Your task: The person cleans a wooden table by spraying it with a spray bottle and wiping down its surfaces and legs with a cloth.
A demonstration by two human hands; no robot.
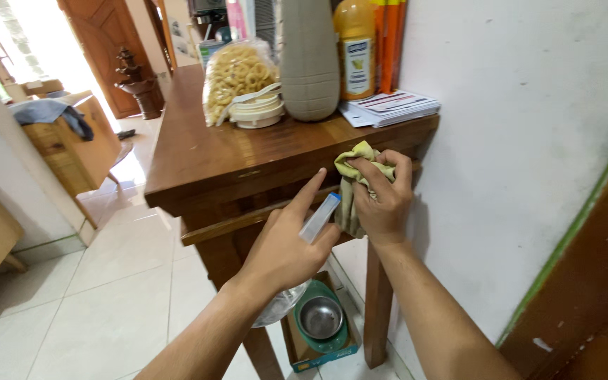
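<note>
My left hand [286,246] has its grip closed around a clear spray bottle [304,246] at frame centre, index finger out, nozzle toward the table's front edge. Right hand [381,197] grip bunched on a yellow-green cloth [352,184], pressed against the wooden tabletop [198,151] edge, centre-right. Wiping looks underway; can't tell how much is cleaned.

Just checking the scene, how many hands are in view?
2: the left hand holds a spray bottle below the table edge; the right hand grips a cloth.
</note>
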